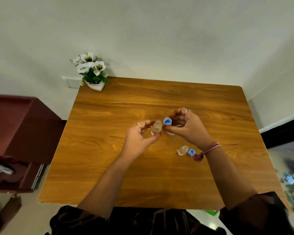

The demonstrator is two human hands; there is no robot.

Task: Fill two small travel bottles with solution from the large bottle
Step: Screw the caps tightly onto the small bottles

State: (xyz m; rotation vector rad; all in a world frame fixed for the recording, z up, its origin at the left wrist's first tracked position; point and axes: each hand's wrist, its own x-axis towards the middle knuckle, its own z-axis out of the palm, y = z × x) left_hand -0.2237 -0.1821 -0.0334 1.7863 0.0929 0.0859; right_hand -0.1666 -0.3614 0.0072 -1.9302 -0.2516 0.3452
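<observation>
While your left hand [139, 134] pinches one small bottle [156, 127] upright mid-table, your right hand [185, 126] grips its blue cap [167, 121] just beside it. 2nd bottle [183, 150] + loose cap [191, 152] sit nearer you, uncapped. Fill levels unclear; large bottle prob hidden behind right hand. Capping left.

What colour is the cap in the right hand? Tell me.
Blue. The cap pinched by the right hand shows best in the head view.
</observation>
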